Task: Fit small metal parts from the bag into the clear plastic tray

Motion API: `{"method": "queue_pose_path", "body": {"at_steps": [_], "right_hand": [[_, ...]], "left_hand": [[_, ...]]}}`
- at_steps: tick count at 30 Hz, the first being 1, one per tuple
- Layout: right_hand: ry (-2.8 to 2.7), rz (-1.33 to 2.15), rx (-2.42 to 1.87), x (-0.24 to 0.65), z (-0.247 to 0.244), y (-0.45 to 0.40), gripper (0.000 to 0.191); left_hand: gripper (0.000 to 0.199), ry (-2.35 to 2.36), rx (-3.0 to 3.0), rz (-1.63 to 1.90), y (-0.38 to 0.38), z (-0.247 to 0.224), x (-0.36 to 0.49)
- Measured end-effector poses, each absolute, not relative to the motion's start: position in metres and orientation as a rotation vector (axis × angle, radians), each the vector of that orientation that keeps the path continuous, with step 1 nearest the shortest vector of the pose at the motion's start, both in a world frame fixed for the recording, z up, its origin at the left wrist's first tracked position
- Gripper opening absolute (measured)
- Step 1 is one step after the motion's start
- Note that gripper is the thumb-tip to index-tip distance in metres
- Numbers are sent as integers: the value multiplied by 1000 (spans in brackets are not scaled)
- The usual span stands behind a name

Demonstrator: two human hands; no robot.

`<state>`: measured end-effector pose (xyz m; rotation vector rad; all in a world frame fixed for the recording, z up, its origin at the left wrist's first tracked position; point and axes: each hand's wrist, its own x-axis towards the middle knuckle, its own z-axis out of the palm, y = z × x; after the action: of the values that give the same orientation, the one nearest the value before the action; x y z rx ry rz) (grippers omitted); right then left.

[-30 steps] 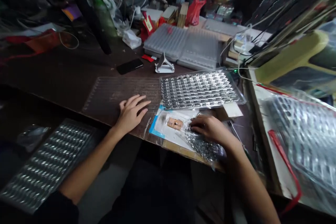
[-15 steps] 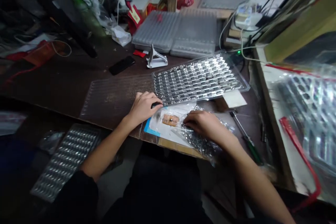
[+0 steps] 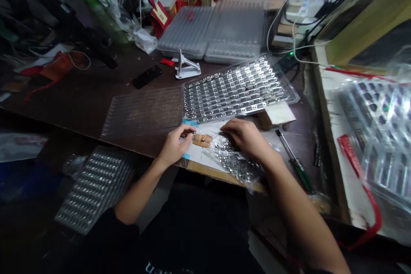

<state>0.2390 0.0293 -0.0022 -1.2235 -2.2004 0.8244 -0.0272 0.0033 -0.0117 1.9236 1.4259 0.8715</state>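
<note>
My left hand (image 3: 176,144) is closed in a pinch at the left end of a small orange-brown block (image 3: 202,140); what its fingertips hold is too small to name. My right hand (image 3: 241,133) has its fingers pressed together over a plastic bag of small metal parts (image 3: 237,163), and anything between them is hidden. The block lies on white paper with blue edges, near the table's front edge. Just behind the hands rests a clear tray filled with rows of metal connectors (image 3: 231,92).
An empty-looking clear tray (image 3: 141,111) lies left of the filled one. A green-handled screwdriver (image 3: 300,171) is at the right. Behind are a phone (image 3: 147,77), a white stand (image 3: 187,68) and stacked clear trays (image 3: 236,30). Another filled tray (image 3: 91,188) sits low at left.
My left hand has moved from the filled tray's near left corner down to the block. My right hand has shifted slightly up the bag. The whole view has moved a little.
</note>
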Motion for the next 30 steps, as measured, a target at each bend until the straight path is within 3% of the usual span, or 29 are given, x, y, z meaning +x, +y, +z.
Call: {"method": "queue_pose_path", "body": {"at_steps": [9, 26, 30], "right_hand": [[-2110, 865, -1357, 236, 3, 29, 25], [-2304, 696, -1459, 190, 5, 16, 23], [-2341, 796, -1291, 180, -1, 13, 24]], "left_hand": [[12, 1163, 1965, 957, 9, -24, -26], [5, 1239, 2021, 938, 6, -23, -23], [7, 1398, 1946, 1037, 1, -20, -30]]}}
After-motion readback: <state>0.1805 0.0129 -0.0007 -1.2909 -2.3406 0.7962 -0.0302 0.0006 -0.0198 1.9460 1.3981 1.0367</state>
